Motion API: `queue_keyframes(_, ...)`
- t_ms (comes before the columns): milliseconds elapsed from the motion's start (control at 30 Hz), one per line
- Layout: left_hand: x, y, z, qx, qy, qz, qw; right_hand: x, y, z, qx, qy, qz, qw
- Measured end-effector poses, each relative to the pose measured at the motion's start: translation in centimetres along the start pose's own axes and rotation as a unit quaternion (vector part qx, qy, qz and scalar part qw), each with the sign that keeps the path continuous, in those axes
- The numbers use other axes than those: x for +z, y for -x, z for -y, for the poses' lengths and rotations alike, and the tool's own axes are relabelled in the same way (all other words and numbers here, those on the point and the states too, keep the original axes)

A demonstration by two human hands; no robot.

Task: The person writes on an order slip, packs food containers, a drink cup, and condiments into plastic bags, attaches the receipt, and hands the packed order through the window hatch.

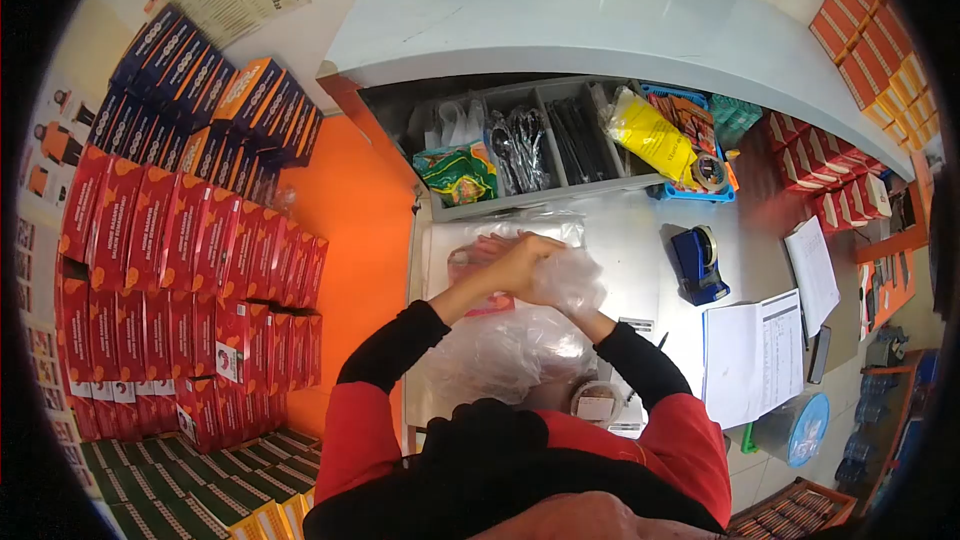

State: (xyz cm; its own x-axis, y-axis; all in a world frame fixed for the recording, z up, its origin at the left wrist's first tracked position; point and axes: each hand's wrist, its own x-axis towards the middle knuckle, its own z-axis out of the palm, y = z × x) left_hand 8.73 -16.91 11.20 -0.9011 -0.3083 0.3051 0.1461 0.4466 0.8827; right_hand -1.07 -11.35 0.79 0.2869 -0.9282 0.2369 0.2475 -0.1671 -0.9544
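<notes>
My left hand (527,266) is closed on a crumpled clear plastic bag (575,278) above the counter. Close against it, my right hand (592,316) holds the same plastic, which covers most of its fingers. Beneath my left wrist lies a red printed plastic packet (478,265), partly hidden by the forearm. A heap of clear plastic bags (480,360) spreads over the counter (640,260) nearer my body. At the front edge stands a round tub with a label (597,401).
A grey divided tray (480,208) holds wrapped black cutlery and packets. To the right are a blue tape dispenser (700,265), an open notebook (755,350) and a pen (663,341). Stacked red boxes (170,230) rise at the left. A raised white counter ledge (560,15) overhangs the back.
</notes>
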Motion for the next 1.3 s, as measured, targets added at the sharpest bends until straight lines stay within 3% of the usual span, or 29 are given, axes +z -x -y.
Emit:
queue_keyframes(133,0.2,-2.9,2.5,-0.133,-0.011,-0.169,0.977,0.7,-0.7,-0.7,-0.052,0.229,0.013,0.972)
queue_keyframes(167,0.0,-3.3,4.1,-0.171,-0.007,-0.236,0.957,0.3,-0.5,-0.2,0.013,0.199,0.037,0.979)
queue_keyframes(233,-2.2,-5.0,1.7,-0.294,0.144,-0.305,0.894,-0.6,-0.7,2.5,0.143,0.134,0.085,0.977)
queue_keyframes(300,-4.6,-5.5,-0.5,-0.276,0.165,-0.310,0.895,-1.3,-0.8,3.2,0.105,0.081,0.051,0.990)
queue_keyframes(367,-7.1,-4.4,-2.4,-0.149,0.235,-0.220,0.935,-1.4,-1.5,4.9,0.085,0.015,0.029,0.996)
queue_keyframes(467,-10.9,-1.5,-3.9,-0.030,0.530,-0.093,0.842,-0.3,-2.6,8.7,0.063,-0.149,0.019,0.987)
queue_keyframes(533,-11.4,-0.2,-3.9,-0.003,0.629,-0.025,0.777,1.0,-3.1,10.4,0.125,-0.081,0.048,0.988)
queue_keyframes(567,-11.1,0.2,-3.7,-0.016,0.603,-0.027,0.797,1.8,-3.5,11.8,0.156,-0.045,0.064,0.985)
queue_keyframes(633,-9.9,1.0,-3.3,-0.070,0.476,-0.040,0.876,3.4,-5.3,14.4,0.110,0.001,0.194,0.975)
queue_keyframes(700,-9.3,1.5,-2.8,-0.150,0.242,-0.031,0.958,4.5,-6.6,14.6,0.055,-0.017,0.321,0.945)
queue_keyframes(733,-9.1,2.2,-3.0,-0.187,0.112,-0.016,0.976,4.5,-6.5,15.3,0.064,0.005,0.329,0.942)
queue_keyframes(833,-9.0,4.9,-4.3,-0.197,-0.155,0.051,0.967,4.5,-5.8,16.6,0.130,0.003,0.309,0.942)
queue_keyframes(900,-8.7,7.6,-6.0,-0.171,-0.236,0.079,0.953,3.9,-4.4,16.7,0.109,0.112,0.293,0.943)
queue_keyframes(967,-8.0,10.2,-8.0,-0.147,-0.270,0.097,0.947,3.5,-3.0,16.3,0.050,0.191,0.262,0.945)
queue_keyframes(1033,-6.0,12.4,-9.7,-0.235,-0.259,0.093,0.932,3.3,-2.0,13.4,-0.046,0.239,0.227,0.943)
queue_keyframes(1067,-4.6,13.4,-10.3,-0.332,-0.265,0.098,0.900,3.3,-1.8,12.0,-0.092,0.260,0.212,0.938)
queue_keyframes(1133,-0.4,13.0,-6.7,-0.259,0.000,-0.121,0.958,4.0,-1.9,9.2,-0.128,0.303,0.185,0.926)
queue_keyframes(1200,2.6,13.1,-2.8,-0.215,0.096,-0.247,0.940,3.8,-2.4,8.8,-0.194,0.348,0.217,0.891)
queue_keyframes(1300,5.0,14.6,1.6,-0.207,0.092,-0.320,0.920,3.2,-2.7,8.8,-0.186,0.308,0.228,0.905)
